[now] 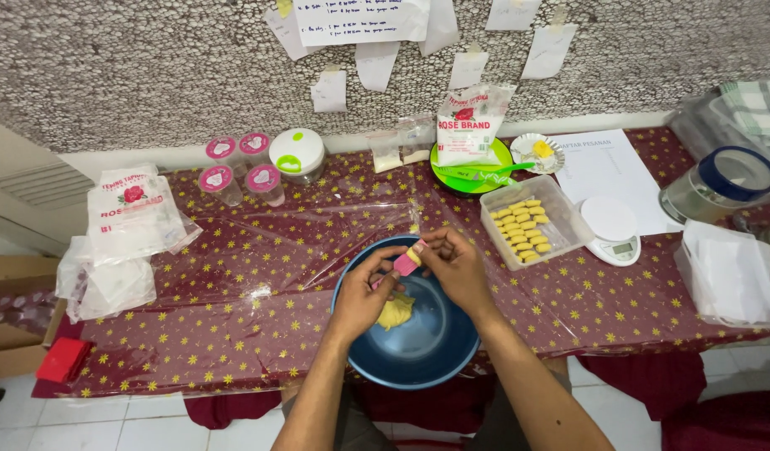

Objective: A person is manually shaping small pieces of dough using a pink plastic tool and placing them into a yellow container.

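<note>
Working over the blue bowl (439, 355), the person keeps both hands close together so any crumbs drop back inside. Their left hand (364, 296) pinches a small pink mould (406, 264), fingers closed around its near end, while the right hand (456, 266) curls in from the right, fingertips pressing a bit of yellow dough (414, 253) against the mould's far tip. A lump of the same dough (395, 313) sits in the bowl just below the hands, within easy reach. To the right and slightly farther, a clear plastic tub (560, 234) holds rows of finished yellow pieces, placed beside the bowl for short transfers. A small white scale (612, 230) stands right of the tub. Flour bags (133, 219) lie far left on the star-patterned tablecloth (235, 267), out of the way
</note>
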